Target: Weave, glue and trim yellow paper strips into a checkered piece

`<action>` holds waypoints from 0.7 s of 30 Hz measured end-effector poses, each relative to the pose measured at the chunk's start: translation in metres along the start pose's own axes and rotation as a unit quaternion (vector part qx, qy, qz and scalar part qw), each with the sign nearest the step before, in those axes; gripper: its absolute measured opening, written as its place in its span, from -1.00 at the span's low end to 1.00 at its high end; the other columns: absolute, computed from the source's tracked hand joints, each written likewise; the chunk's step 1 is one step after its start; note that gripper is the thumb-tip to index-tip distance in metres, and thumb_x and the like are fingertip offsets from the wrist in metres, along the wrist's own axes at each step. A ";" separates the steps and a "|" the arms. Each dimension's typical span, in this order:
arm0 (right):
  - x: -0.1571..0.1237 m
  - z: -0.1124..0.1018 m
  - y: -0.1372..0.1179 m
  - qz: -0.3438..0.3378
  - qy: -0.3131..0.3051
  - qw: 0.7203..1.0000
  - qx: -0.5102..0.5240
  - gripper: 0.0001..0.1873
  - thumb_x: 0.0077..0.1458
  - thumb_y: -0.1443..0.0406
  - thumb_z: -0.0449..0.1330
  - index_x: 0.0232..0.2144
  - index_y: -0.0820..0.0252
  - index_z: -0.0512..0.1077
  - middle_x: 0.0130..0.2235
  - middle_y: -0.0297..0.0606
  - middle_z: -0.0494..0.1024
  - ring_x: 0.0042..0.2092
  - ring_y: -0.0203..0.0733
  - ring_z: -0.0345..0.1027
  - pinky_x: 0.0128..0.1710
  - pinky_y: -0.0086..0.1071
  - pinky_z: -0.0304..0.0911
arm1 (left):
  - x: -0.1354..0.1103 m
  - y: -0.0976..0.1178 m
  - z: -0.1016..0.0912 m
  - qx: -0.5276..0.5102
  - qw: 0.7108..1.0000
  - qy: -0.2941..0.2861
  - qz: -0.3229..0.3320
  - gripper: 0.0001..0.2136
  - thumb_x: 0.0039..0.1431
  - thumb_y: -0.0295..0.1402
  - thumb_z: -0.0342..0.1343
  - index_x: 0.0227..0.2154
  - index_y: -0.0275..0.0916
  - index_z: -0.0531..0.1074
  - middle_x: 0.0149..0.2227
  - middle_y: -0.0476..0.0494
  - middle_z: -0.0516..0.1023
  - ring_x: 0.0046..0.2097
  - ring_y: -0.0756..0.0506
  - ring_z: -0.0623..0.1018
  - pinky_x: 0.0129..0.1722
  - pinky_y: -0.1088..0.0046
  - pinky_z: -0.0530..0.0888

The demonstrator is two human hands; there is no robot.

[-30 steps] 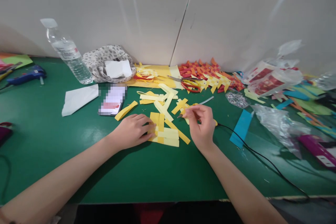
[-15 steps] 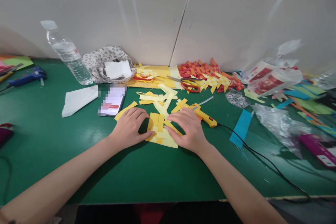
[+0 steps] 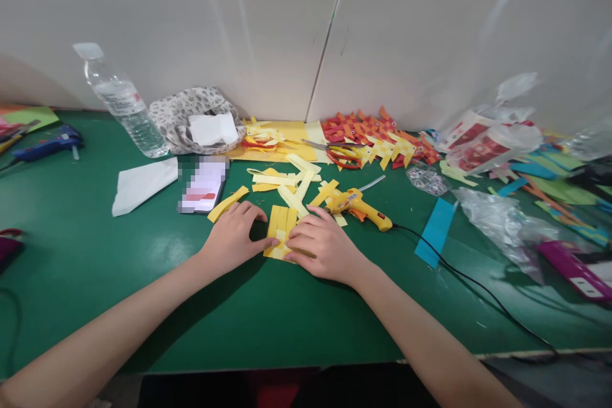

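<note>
Carefully, the left hand [image 3: 233, 233], grip spread, and right hand [image 3: 326, 246], grip unclear, are touching woven yellow paper [image 3: 282, 219], probably light, easily creased, best held by its edges.

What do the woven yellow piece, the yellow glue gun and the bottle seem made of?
Woven yellow piece: probably matte paper or thin card; flat, crisp edges. Yellow glue gun: apparently hard plastic, slightly glossy, smooth body. Bottle: likely shiny clear plastic; see-through, ribbed wall.
</note>
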State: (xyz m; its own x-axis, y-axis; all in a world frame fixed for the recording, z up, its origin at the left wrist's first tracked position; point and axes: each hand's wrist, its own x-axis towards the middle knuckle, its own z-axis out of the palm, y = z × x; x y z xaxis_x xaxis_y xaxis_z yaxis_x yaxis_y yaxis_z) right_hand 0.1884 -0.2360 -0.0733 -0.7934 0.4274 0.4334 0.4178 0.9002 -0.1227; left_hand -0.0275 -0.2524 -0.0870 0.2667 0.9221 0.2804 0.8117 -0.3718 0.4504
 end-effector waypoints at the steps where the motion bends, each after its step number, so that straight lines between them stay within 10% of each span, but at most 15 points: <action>1: 0.000 0.000 0.000 0.000 0.000 1.000 -0.001 -0.82 0.12 0.20 0.15 -0.42 0.11 0.51 -0.37 -0.35 0.57 -0.25 -0.25 0.33 0.10 -0.11 0.00 | 0.000 0.000 0.000 -0.004 1.000 -0.002 0.000 -0.67 -0.03 -0.07 0.20 -0.33 -0.22 0.40 -0.30 -0.10 0.44 -0.21 -0.17 0.41 -0.21 0.20 0.41; 14: 0.000 0.000 0.000 0.001 0.006 1.000 0.011 -0.83 0.11 0.22 0.16 -0.42 0.13 0.51 -0.38 -0.36 0.56 -0.24 -0.25 0.34 0.13 -0.09 -0.04 | 0.000 0.008 -0.009 -0.156 0.984 -0.082 -0.034 -0.81 0.08 -0.17 0.13 -0.32 -0.13 0.52 -0.34 -0.03 0.56 -0.34 -0.06 0.50 -0.36 0.38 0.46; 21: -0.001 0.001 -0.001 0.011 -0.005 1.000 0.020 -0.82 0.11 0.19 0.16 -0.41 0.14 0.50 -0.36 -0.32 0.56 -0.23 -0.22 0.36 0.13 -0.07 -0.04 | -0.001 0.016 -0.002 -0.431 0.871 -0.108 -0.211 -0.64 -0.03 -0.22 0.22 -0.19 -0.18 0.28 -0.31 -0.04 0.48 -0.36 -0.02 0.52 -0.52 0.51 0.48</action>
State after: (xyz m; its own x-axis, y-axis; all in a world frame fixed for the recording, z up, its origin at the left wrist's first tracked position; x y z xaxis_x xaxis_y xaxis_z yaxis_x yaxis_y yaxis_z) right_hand 0.1886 -0.2371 -0.0749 -0.7885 0.4485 0.4208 0.4180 0.8927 -0.1683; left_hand -0.0157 -0.2589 -0.0788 0.2060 0.9600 -0.1894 0.1953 0.1493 0.9693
